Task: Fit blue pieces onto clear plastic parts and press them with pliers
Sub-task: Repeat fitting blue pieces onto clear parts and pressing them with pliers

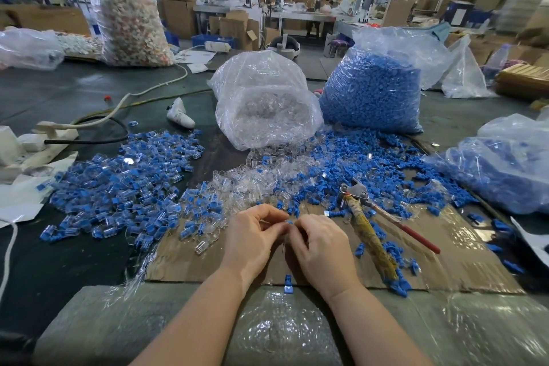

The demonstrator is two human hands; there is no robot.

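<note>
We work at a table [59, 92] that fills most of the frame, with a sheet of cardboard [463, 261] laid across its lower middle. Upper right of centre stands the bag of blue pieces [371, 92], spilling forward; just left of it slumps the bag of clear plastic parts [264, 104]. Across the left middle spreads a heap of finished blue-and-clear assemblies [118, 184].

The pliers [368, 223] lie untouched on the cardboard right of centre, head pointing up the frame, one handle wrapped in yellowish tape and the other red; these are the only heavy, rigid thing here, and we would take them by both handles.

At lower centre our left hand [252, 241] and right hand [323, 246] meet fingertip to fingertip, each curled and pinching something between them. Only a speck of a blue piece [290, 221] shows there. Whether a clear part is held with it we cannot tell, since the fingers cover the joint.

We judge these parts to be featherlight, stiff, smooth moulded plastic, probably slippery, best held by the flat sides with fingertips.

The far workshop is blurred.
</note>
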